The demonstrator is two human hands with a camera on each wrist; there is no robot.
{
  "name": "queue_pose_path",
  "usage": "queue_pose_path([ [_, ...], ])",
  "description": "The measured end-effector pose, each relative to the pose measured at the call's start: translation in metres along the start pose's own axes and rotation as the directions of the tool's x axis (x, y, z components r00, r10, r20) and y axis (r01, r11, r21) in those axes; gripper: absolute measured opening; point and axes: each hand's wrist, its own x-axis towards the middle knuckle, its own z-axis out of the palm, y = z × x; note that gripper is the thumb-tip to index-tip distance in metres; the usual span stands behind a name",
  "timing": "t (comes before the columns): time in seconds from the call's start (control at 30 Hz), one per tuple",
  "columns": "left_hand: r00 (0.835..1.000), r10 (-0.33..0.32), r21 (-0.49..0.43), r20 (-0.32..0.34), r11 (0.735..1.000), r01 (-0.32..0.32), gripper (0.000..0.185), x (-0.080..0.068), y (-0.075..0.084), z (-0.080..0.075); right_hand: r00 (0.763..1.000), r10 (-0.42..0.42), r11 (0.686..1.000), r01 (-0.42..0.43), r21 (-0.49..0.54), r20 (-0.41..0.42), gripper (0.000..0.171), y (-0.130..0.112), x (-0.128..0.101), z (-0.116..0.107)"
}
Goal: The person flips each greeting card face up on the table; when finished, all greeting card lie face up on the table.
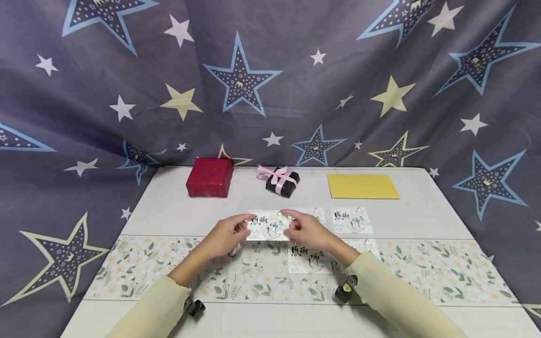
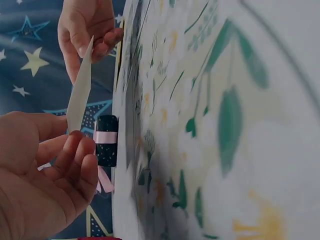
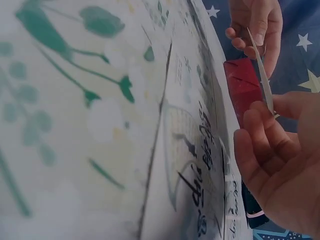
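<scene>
I see a red box (image 1: 209,177) at the back left of the worktop (image 1: 169,211), standing apart from everything else. My left hand (image 1: 226,236) pinches the left edge of a card (image 1: 267,226), thumb on top and fingers under; the left wrist view shows the card edge-on, clamped between thumb and fingertips. The card is lifted just off the worktop, above the floral runner (image 1: 139,267), held level between both hands, probably so the printed face stays readable. My right hand (image 1: 307,231) pinches the card's right edge the same way, fingers curled on it; the right wrist view confirms the thin edge caught between thumb and fingers. Holding it at both ends keeps the card flat and stops it sagging.

Behind the card, mid-back, sits a small dark box (image 1: 282,181) tied with a pink ribbon (image 1: 272,173). A second card (image 1: 307,260) lies flat on the runner just under my right wrist, partly hidden by the sleeve. Another card (image 1: 351,220) lies flat to the right, near the held one but not touching it. A yellow envelope (image 1: 362,186) lies flat at back right, well apart from the boxes. More cards may lie under my right hand; I cannot tell how many.
</scene>
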Motion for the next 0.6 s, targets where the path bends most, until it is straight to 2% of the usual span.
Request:
queue_pose_path([
  [0.17,0.999,-0.010,0.045,0.041,0.999,0.008,0.050,0.010,-0.006,-0.003,1.000,0.010,0.995,-0.011,-0.101,-0.008,0.070,0.000,0.014,0.000],
  [0.3,0.997,-0.046,0.094,0.057,0.995,0.041,0.052,0.017,-0.010,-0.003,1.000,0.017,0.983,-0.019,-0.185,-0.012,0.068,0.000,0.025,0.000],
  [0.4,0.995,-0.073,0.132,0.067,0.989,0.064,0.053,0.022,-0.013,-0.002,1.000,0.031,0.978,-0.031,-0.207,-0.003,0.067,0.001,0.031,0.002],
  [0.6,0.989,-0.101,0.176,0.104,0.981,0.082,0.053,0.030,-0.018,-0.001,0.998,0.062,0.947,-0.068,-0.315,-0.030,0.067,0.004,0.041,0.007],
])
